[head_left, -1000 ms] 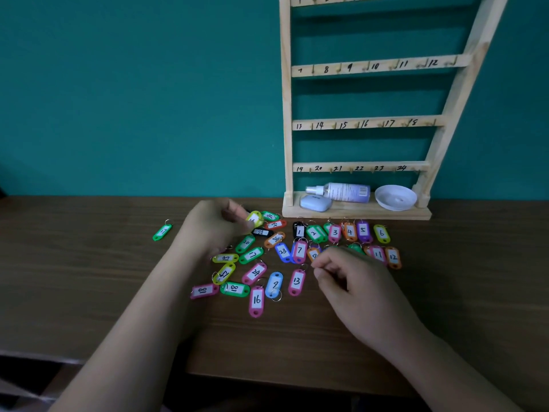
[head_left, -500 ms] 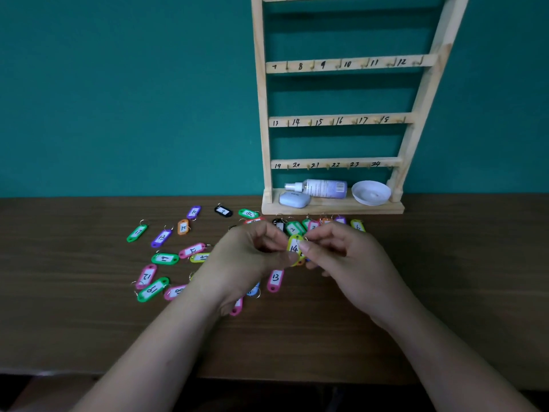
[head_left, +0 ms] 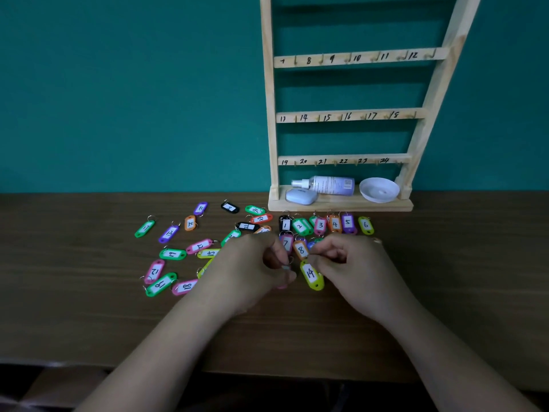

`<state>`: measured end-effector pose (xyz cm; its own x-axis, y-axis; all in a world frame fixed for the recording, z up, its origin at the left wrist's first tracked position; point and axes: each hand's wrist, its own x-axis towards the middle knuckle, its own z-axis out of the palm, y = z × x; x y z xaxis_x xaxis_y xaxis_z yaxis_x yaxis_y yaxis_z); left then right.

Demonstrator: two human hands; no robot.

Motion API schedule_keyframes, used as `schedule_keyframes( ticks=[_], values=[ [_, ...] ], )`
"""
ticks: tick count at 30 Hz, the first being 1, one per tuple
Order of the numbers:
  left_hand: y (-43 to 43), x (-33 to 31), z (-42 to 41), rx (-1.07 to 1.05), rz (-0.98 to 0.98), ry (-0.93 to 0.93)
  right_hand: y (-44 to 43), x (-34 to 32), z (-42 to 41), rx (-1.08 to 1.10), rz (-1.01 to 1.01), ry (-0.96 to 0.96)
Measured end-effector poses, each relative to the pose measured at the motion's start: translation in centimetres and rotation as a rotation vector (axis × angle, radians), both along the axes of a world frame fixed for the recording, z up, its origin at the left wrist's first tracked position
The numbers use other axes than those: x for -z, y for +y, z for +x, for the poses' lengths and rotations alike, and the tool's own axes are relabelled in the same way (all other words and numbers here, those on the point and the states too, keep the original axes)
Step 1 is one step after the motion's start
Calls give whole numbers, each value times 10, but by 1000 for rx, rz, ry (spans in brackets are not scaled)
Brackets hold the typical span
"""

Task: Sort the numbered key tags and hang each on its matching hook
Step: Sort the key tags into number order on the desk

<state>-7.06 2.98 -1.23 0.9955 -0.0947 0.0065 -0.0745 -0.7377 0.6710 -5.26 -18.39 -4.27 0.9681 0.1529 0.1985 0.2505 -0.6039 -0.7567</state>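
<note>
Spreading wide under everything is the brown surface point(head_left: 74, 322). Next biggest is the wooden rack point(head_left: 270, 129), standing at 1 o'clock against the wall. I can see no tag on any of its hooks.

Both hands are in the middle. The right hand point(head_left: 356, 269) pinches the top end of the yellow-green tag 14 point(head_left: 311, 275), which is just at 6 o'clock from tag 8 point(head_left: 301, 250). The left hand point(head_left: 246, 269) is curled up close by, at 9 o'clock from tag 14. I cannot tell if it holds anything.

Tags 1 to 6 point(head_left: 320, 225) sit in a row in front of the rack. Loose tags point(head_left: 172, 253) lie scattered out at 9 o'clock.

I think tag 14 is light, hard plastic and a bit slippery. Its small ring looks like the best place to hold it, so it can slip over the hook marked 14 point(head_left: 303, 117).
</note>
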Motion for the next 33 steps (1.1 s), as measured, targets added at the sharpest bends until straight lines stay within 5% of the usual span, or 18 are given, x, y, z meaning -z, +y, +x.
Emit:
schedule_keyframes(
  ticks=[19,33],
  values=[
    [-1,-3,-11,41,229,-61,-1,0,-5,12,-258,-33],
    [-7,4,-6,54,209,-75,8,2,-11,18,-263,-51]
  ],
)
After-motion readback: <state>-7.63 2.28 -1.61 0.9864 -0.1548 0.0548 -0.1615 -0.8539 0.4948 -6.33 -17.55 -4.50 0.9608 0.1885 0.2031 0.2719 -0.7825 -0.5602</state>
